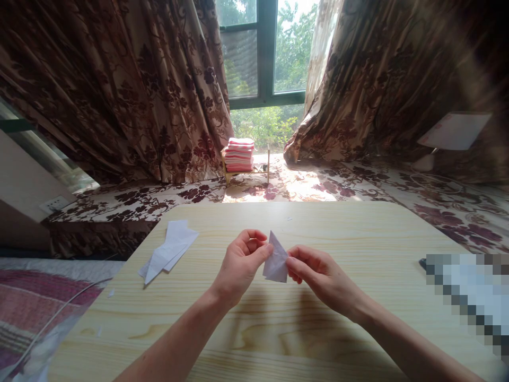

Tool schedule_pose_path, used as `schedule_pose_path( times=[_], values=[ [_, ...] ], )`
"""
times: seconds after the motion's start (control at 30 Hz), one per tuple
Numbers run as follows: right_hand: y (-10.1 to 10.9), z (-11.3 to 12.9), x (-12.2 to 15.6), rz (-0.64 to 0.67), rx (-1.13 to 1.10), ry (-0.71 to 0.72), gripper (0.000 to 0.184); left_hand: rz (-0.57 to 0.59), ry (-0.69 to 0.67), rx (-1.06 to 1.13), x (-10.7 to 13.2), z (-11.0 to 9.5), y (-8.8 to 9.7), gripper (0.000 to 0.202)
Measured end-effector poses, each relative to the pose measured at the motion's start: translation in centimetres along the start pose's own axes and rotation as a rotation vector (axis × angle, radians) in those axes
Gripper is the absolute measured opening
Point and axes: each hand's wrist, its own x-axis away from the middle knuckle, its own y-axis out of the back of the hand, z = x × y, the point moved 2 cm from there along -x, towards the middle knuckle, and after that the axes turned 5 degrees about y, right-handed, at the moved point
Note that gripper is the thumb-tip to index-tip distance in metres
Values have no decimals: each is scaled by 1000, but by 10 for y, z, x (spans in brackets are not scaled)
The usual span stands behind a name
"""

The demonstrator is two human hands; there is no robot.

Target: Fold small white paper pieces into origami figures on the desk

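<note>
White folded paper (277,266) is held over the pale table (350,228), with the left hand (241,261) pinching one side of it and the right hand (321,269) pinching the other side.

left hand (238,265) and right hand (318,270) pinch a folded paper (278,265) above a table (369,233); more papers (167,252) lie at left.

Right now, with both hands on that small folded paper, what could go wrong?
Uneven pulling might tear or wrinkle the folded paper, since the left hand and right hand both grip it.
It appears held above the table, so without a surface behind it, a crease could come out crooked.
The loose paper pieces lie near the table's left edge and might get knocked off.
</note>
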Motion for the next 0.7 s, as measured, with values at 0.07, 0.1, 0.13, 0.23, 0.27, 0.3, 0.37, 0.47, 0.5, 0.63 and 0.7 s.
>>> schedule_pose_path(
  times=[0.07, 0.1, 0.13, 0.23, 0.27, 0.3, 0.37, 0.47, 0.5, 0.63, 0.7],
  values=[
    [-1, 0, 0, 4, -3, 10, 27, 6, -17, -12, 0, 1, 0, 24],
    [-1, 0, 0, 8, -4, 14, 26, 10, -20, -15, 0, 1, 1, 23],
    [-1, 0, 0, 11, -6, 15, 26, 14, -20, -20, 0, 1, 1, 22],
    [0, 0, 0, -15, -3, 16, 27, 35, -27, -68, 1, 1, 0, 18],
    [0, -1, -1, -33, 1, 18, 27, 53, -28, -84, 2, 1, -1, 17],
    [1, -2, -1, -55, 5, 20, 28, 78, -27, -97, 3, 1, -1, 17],
    [3, -4, -2, -96, 7, 23, 28, 130, -32, -117, 4, 0, -3, 21],
    [5, -7, -4, -144, -2, 29, 28, 175, -49, -147, 4, 0, -4, 23],
    [6, -8, -4, -158, -4, 33, 29, 182, -55, -158, 3, 0, -4, 22],
    [6, -9, -5, -192, -7, 47, 30, 140, -133, -284, 2, 1, -2, 24],
    [6, -10, -6, -190, -5, 42, 30, 106, -174, -359, 3, 1, -1, 26]
  ],
)
